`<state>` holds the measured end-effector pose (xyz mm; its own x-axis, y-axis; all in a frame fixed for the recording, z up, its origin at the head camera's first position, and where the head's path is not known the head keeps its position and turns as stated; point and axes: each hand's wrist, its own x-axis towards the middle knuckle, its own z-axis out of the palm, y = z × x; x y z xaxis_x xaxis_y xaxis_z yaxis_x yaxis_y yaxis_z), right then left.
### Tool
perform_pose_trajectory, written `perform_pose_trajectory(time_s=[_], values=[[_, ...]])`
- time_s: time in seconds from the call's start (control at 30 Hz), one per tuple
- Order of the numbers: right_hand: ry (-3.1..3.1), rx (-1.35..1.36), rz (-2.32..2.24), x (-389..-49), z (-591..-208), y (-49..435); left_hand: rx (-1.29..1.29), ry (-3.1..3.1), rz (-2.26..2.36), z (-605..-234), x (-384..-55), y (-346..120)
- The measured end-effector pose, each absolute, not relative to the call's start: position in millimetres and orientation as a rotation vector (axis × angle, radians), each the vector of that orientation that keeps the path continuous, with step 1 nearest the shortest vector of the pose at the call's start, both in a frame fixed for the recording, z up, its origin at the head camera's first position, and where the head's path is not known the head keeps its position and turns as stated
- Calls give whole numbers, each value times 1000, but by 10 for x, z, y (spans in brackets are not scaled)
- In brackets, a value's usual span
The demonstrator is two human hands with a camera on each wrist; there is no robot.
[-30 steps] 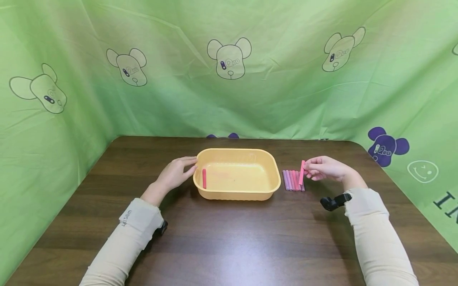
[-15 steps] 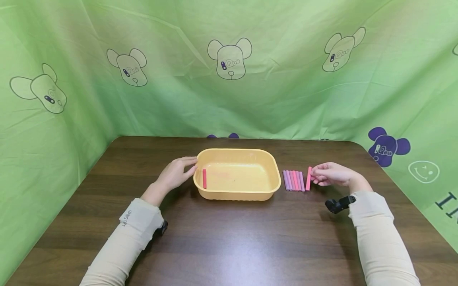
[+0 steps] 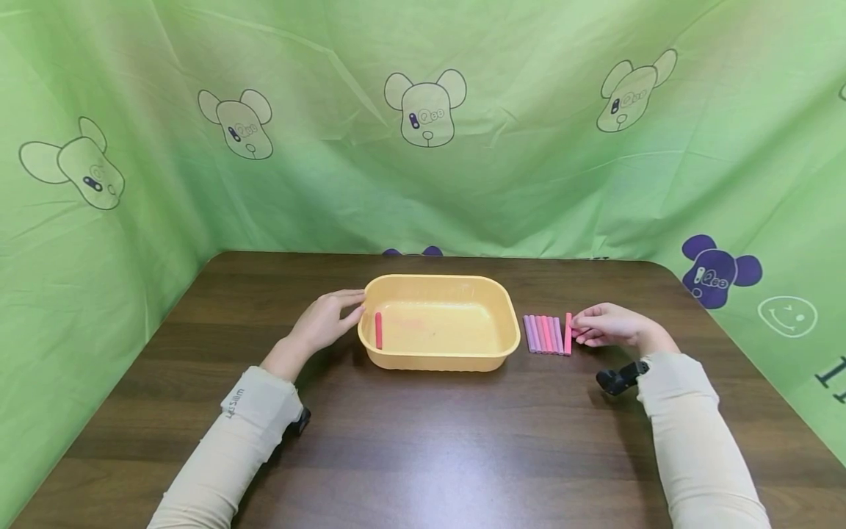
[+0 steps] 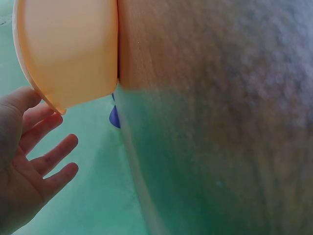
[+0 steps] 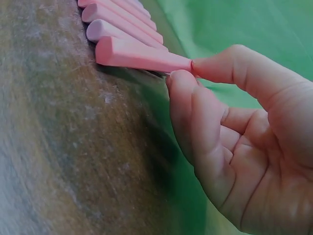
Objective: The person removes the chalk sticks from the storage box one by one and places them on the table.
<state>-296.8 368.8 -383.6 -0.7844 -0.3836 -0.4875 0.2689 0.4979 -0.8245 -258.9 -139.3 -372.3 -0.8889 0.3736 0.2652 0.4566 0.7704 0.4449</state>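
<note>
In the head view, my right hand (image 3: 611, 325) pinches a pink chalk stick (image 3: 568, 335) between thumb and index finger. That stick stands at the right end of a row of pink and purple chalk sticks (image 3: 542, 334) on the table. In the right wrist view, the held chalk (image 5: 142, 56) lies close beside a pale purple one; whether they touch is unclear. My left hand (image 3: 322, 321) touches the left rim of a yellow plastic basin (image 3: 436, 362) with fairly straight fingers. A red chalk stick (image 3: 379, 330) lies inside the basin near its left wall.
The dark wooden table (image 3: 423, 448) carries the basin, with the chalk row just to its right. A green printed cloth (image 3: 423, 198) hangs along the back and sides. Black wrist cameras (image 3: 620, 378) sit under both cuffs.
My right hand has lowered the pink chalk from above the row to its right end, then moved it slightly left toward the other sticks. The left hand and basin stay put.
</note>
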Motion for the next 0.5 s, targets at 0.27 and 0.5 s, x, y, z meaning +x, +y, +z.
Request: perform_pose_trajectory(time_s=[0.27,0.5], values=[[2093,-65,-1340,-2965,-3837,3656,-703,-2744,-787,-3756,-2600,-1417],[2085,-40,-1355,-2974,-3863,3650,-681,-2782,-775,-3732,-2591,-1397]])
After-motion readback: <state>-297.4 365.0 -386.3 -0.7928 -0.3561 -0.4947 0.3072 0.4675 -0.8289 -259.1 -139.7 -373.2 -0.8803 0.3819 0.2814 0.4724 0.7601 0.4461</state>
